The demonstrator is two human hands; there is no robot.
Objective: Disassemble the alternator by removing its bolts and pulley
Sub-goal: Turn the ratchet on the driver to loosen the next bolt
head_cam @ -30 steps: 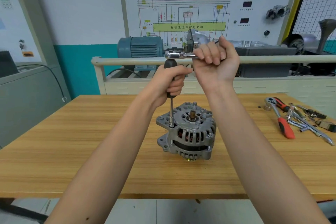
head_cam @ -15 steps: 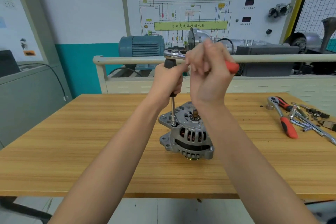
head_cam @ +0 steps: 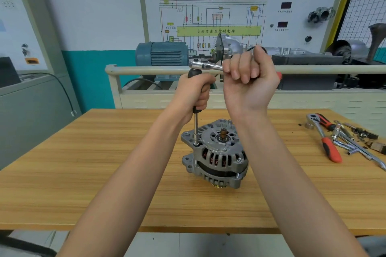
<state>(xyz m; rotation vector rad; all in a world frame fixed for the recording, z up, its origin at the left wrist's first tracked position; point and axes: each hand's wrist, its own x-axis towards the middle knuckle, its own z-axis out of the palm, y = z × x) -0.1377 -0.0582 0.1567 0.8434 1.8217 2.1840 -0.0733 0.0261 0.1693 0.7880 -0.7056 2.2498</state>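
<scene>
A grey alternator stands on the wooden table, shaft end up, copper windings showing through its slots. A long extension bar rises from a bolt at the housing's upper left. My left hand grips the bar's black handle. A chrome ratchet sits on top of it. My right hand grips the ratchet's handle, whose red end peeks out at the right. Another bolt head shows on the housing's right side.
At the table's right lie a second red-handled ratchet, extension bars and small loose parts. Behind the table runs a beige rail with a blue motor and a wiring-diagram board.
My right hand has swung the ratchet handle back to the right, away from me, after pulling it toward me half a second ago. The left hand stays on the bar handle.
</scene>
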